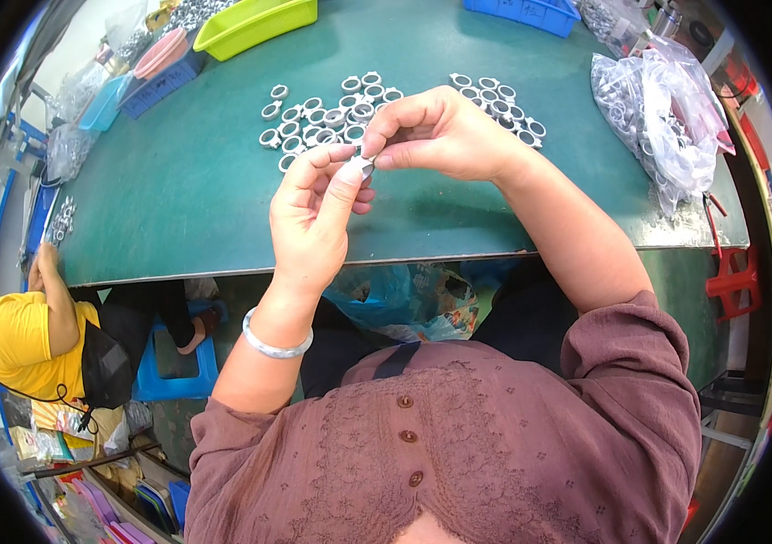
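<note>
Above the near part of the green table, my two hands meet at a small grey metal ring-shaped part (367, 170). My left hand (315, 195) pinches it between thumb and fingers. From the right, my right hand (436, 134) reaches across with thumb and forefinger closed at the part's upper edge; whether a tinier piece sits between those fingertips I cannot make out. Just beyond my hands lies a loose group of similar grey rings (334, 117), each with a small lug. A smaller group of rings (500, 107) lies past my right wrist.
A clear plastic bag (658, 127) of metal parts sits at the table's right. Along the far side are a lime-green bin (255, 29) and a blue bin (531, 13). At left, a person in a yellow shirt (19, 335) works at the table (178, 218) edge near small parts.
</note>
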Demonstrator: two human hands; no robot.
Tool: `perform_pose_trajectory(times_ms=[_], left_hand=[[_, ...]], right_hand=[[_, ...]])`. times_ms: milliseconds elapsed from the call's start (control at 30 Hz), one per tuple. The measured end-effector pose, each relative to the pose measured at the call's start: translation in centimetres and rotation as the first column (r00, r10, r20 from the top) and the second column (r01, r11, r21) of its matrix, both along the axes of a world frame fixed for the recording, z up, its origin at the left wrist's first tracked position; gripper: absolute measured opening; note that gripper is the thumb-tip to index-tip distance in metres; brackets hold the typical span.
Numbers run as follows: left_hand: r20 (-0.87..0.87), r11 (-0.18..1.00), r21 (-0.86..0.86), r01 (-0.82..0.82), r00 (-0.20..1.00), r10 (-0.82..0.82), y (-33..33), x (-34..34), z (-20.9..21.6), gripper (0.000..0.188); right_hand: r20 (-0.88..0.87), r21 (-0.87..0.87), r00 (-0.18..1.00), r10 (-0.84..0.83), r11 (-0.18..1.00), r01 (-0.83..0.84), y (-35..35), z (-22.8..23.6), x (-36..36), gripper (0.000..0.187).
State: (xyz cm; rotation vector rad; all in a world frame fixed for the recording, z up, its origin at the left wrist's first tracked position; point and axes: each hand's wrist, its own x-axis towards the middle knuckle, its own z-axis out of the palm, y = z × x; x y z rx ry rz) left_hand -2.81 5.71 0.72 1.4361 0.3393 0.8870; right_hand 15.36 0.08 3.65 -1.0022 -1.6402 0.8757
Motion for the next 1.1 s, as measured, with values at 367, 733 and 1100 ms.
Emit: perform_pose_trajectory(times_ms=[367,733,1100], left_hand=[[0.121,0.804,0.534,-0.263,0.965,0.235,-0.1,0.3,-0.6,0.050],[0.146,0.755,0.591,-0.283,0.958,0.245,0.1,0.1,-1.0,0.055],[0.087,0.937,-0.342,0.072,0.995,-0.044,0.6,-0.1,-0.4,0.027]], right_hand=[[-0.089,-0.042,0.995,0.045,0.998,-0.049,0.2,-0.3,-0.1,0.020],[-0.127,-0.032,0.989,0.070,0.997,-0.075,0.2,-0.4,-0.1,0.029],[0.743,0.268,0.481,-0.466,0.865,0.425,0.5,-0.5,3.4,0.014]])
